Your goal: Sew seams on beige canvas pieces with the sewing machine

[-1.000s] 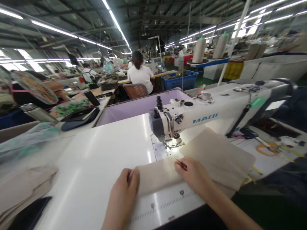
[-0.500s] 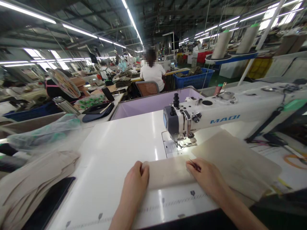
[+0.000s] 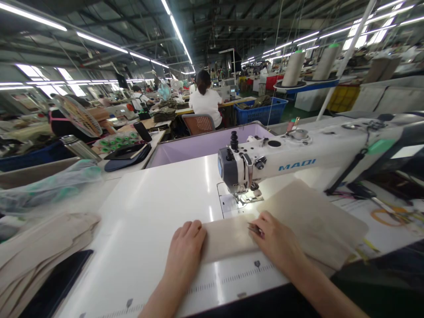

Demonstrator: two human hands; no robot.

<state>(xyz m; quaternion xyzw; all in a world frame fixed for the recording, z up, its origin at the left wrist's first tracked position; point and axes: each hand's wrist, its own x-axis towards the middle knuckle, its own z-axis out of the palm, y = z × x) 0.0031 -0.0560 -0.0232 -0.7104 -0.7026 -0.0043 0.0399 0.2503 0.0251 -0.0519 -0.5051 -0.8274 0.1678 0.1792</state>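
Observation:
A folded beige fabric piece (image 3: 225, 238) lies on the white machine table, just in front of the presser foot (image 3: 253, 198). At its left end my left hand (image 3: 187, 243) is closed over the edge, fingers together and thumb hidden. My right hand (image 3: 274, 240) rests on the fabric's right end, closed around a small pointed metal tool (image 3: 255, 229); whether it is snips or tweezers I cannot make out. A wider beige panel (image 3: 311, 216) spreads under the arm of the sewing machine (image 3: 281, 154), right of my right hand.
Stacked beige pieces (image 3: 46, 243) lie at the left, above a dark flat surface. Scissors (image 3: 380, 201) and an orange ring (image 3: 391, 217) sit at the right. A lilac-lined bin (image 3: 198, 145) stands behind the table; beyond it a person in white (image 3: 205, 104) sits facing away.
My left hand has turned from a thumb-side pinch to lying over the fabric's edge with its back up. My right hand stays at the right end. The whole view has shifted slightly.

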